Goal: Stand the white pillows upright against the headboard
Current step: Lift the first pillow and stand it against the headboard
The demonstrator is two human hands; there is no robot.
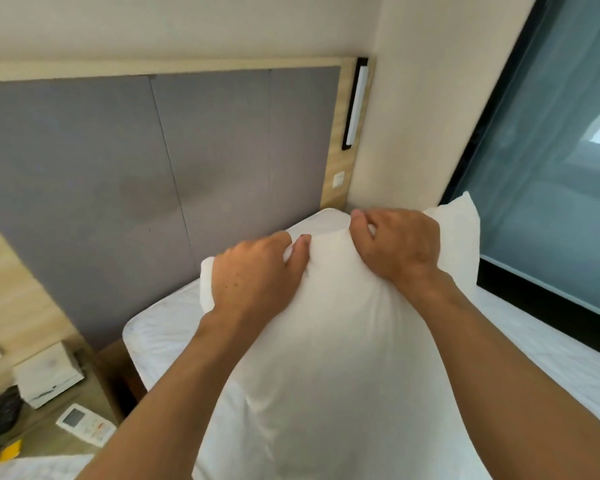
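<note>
Here both hands (257, 271) (400, 242) pinch the pillow's (333, 358) top.

White pillow (326, 341) held up over bed, top edge bunched, near headboard (153, 168).

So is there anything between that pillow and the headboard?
Nothing visible. Both hands, left and right, grip the white pillow by its top edge, and only bare mattress lies before the grey headboard.

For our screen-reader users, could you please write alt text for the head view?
Both hands, left and right, grip the top edge of a white pillow above a white mattress, near a grey padded headboard.
</note>
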